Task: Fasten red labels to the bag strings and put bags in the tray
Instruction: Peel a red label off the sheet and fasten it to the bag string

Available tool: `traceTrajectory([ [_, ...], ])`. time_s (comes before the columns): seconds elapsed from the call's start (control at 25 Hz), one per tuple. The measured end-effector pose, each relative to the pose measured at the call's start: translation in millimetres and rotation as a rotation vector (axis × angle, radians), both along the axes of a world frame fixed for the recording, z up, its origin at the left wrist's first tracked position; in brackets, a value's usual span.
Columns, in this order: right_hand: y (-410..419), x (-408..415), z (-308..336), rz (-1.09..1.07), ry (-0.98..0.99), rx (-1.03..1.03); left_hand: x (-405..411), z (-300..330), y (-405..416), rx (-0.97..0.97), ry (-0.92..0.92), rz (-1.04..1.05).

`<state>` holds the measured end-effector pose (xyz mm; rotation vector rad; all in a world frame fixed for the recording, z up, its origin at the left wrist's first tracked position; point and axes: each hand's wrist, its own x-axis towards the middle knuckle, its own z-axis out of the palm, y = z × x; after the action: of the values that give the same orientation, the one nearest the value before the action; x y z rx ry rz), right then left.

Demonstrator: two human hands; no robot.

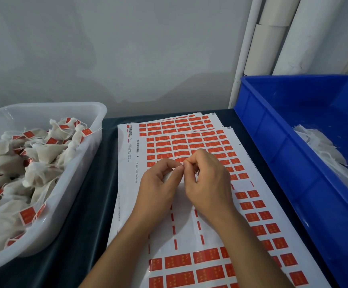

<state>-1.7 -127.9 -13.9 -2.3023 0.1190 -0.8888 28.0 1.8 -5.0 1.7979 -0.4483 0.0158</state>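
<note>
My left hand [160, 183] and my right hand [208, 179] meet over the sheets of red labels [191, 142] in the middle of the table. The left hand's curled fingers hold a small white bag [167, 176], mostly hidden in the palm. Thumb and fingertips of both hands pinch together at one spot, where a thin white string [182, 164] barely shows. Whether a label sits between the fingertips cannot be told. A clear plastic tray [81, 163] at the left holds several white bags with red labels on their strings.
A blue bin [283, 154] at the right holds several white bags without labels. Sheets of labels cover the dark tabletop [90, 215] between tray and bin, with peeled gaps in the near rows. White pipes [272, 38] stand against the wall behind the bin.
</note>
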Motion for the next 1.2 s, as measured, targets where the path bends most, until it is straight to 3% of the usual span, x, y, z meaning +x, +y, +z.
traceTrajectory([
  [0.4,-9.3,-1.5,3.3,0.095,0.069,0.087,-0.8,-4.1,-1.2,-0.071,0.106,0.044],
  [0.56,-22.3,-1.7,15.0,-0.003,-0.006,0.589,-2.6,-5.2,-1.2,-0.091,0.156,0.091],
  [0.64,-27.0,-1.7,18.1,-0.096,0.010,0.682,-1.3,-5.6,0.2,-0.115,0.168,0.110],
  [0.72,-30.4,-1.7,16.6,-0.242,0.100,0.571,-0.6,-4.6,0.9,-0.144,0.167,0.115],
  [0.92,-24.4,-5.2,8.1,-0.439,0.452,-0.016,-1.4,-5.4,0.1,-0.179,0.178,0.088],
  [1.04,-18.5,-4.6,5.0,-0.459,0.590,-0.155,-1.3,-5.2,-0.5,-0.182,0.174,0.079],
  [1.2,-18.3,-3.2,4.5,-0.441,0.608,-0.187,-1.9,-6.5,-1.0,-0.162,0.164,0.076],
])
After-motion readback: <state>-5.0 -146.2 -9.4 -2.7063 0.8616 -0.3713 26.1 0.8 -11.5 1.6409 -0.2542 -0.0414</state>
